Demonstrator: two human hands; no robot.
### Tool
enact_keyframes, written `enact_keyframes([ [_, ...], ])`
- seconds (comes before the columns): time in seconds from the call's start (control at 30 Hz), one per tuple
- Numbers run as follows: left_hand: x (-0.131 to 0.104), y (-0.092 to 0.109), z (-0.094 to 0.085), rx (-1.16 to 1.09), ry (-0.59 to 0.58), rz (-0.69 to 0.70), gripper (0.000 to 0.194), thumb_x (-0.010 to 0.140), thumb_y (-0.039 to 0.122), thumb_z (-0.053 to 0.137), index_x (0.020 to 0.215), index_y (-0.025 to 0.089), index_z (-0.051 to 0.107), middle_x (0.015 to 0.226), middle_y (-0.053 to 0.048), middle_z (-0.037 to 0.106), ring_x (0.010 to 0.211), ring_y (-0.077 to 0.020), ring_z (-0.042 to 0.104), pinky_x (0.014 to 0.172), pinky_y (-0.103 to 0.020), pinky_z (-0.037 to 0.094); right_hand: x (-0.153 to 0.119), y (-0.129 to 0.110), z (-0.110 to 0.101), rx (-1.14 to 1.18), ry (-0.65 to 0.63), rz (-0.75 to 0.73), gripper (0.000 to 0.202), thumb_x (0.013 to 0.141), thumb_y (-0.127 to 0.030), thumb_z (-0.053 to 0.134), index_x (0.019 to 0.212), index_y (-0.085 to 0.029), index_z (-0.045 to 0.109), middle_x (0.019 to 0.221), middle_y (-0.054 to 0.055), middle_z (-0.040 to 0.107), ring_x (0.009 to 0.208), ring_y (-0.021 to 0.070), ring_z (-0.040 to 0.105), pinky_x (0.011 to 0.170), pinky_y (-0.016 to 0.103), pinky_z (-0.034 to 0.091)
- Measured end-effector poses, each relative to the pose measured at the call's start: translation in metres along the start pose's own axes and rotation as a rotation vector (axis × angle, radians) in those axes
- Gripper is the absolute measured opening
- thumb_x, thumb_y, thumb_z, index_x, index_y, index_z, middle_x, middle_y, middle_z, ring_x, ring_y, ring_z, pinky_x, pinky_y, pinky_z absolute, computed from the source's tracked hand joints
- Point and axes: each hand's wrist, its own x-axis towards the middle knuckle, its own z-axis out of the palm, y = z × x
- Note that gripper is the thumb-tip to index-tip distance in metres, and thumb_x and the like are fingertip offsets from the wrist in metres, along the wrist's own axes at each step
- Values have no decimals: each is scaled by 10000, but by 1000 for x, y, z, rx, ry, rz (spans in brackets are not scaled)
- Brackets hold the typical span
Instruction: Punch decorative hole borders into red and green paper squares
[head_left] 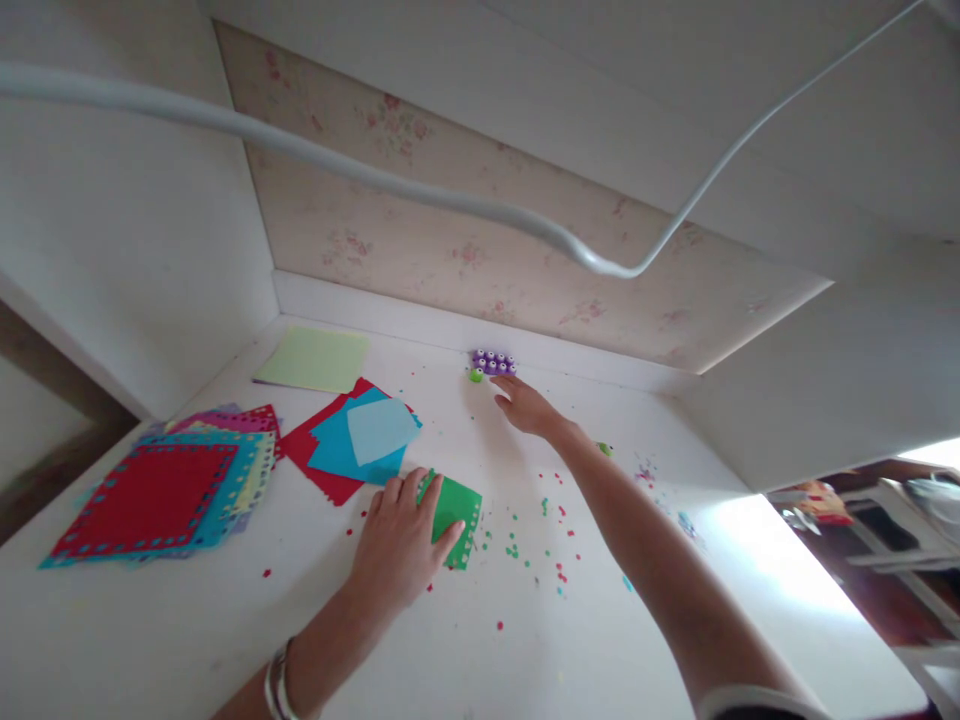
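Observation:
My left hand rests on a green paper square, fingers stretched out and thumb apart on its top. Small punched holes line the square's edges. Farther off, my right hand reaches toward the back of the table with thumb and forefinger apart. Just beyond its fingertips stand small purple pieces with white round tops, grouped in rows; they look like craft punches. A small green piece of similar make sits at their front left. Whether my right fingertips touch any of these, I cannot tell.
Punched sheets lie stacked at left, a red one on top. Nearer are red, blue and pale blue papers, with a pale green sheet behind. Paper bits are scattered about. Another green piece lies beyond my right forearm. A white cable hangs overhead.

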Motion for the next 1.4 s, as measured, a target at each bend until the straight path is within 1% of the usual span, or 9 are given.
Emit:
enact_keyframes([
  [0.13,-2,1,3,-11,-13,-23,508,849,370,663,1297,152,560,1314,-159,585,1167,-344,544,919,-489,479,33,-19,10,-5,-35,-27,529,931,-112,445,1456,-55,418,1547,171,337,1421,255,331,1155,360,280],
  [0.27,-3,-2,11,-92,-18,-45,584,794,258,731,1329,166,515,1373,-151,553,1244,-336,514,1001,-478,453,45,-19,14,-2,-47,-11,523,887,-36,462,1409,-61,488,1472,191,451,1365,276,413,1125,366,316],
  [0.37,-2,-8,15,-178,-28,-45,647,767,182,733,1354,146,464,1385,-163,535,1282,-325,484,1058,-472,413,40,-13,14,16,-32,10,454,894,-45,471,1334,-85,574,1345,200,562,1240,292,532,1059,386,385],
  [0.57,1,-12,10,-339,-54,-49,696,749,130,688,1387,142,410,1273,-148,592,1219,-310,532,1068,-464,397,-14,-10,13,141,21,30,198,905,-187,594,1032,-175,745,1124,122,669,1010,235,651,932,339,476],
  [0.77,8,-10,-6,-549,-144,-222,431,827,216,611,1243,179,504,1158,-133,668,1065,-302,646,881,-408,493,-106,-32,29,356,148,138,245,955,-286,516,1105,-206,693,1041,72,730,904,193,705,800,312,566],
  [0.83,11,-7,-11,-660,-171,-283,333,862,322,584,1160,181,535,1025,-105,699,948,-286,673,803,-388,499,-133,-43,39,601,218,210,276,951,-359,528,1098,-190,690,1021,83,738,863,205,718,764,331,591],
  [0.93,14,-2,-14,-849,-190,-314,300,853,366,585,1097,194,560,990,-68,694,887,-239,669,761,-334,497,-159,-59,57,1019,268,320,344,893,-458,611,1098,-194,693,1058,98,731,893,239,716,735,367,618],
  [1.1,16,3,-13,-954,-203,-324,305,806,349,632,1063,194,581,973,-45,688,887,-223,653,756,-309,495,-173,-73,70,1190,270,394,382,855,-492,662,1101,-203,705,1019,91,738,884,241,716,741,374,630],
  [1.4,17,8,-7,-898,-220,-319,417,772,373,668,1138,208,554,1061,-52,687,962,-236,650,833,-320,491,-176,-75,67,981,357,238,282,907,-411,620,1109,-235,710,1076,83,714,813,207,723,691,313,620],
])
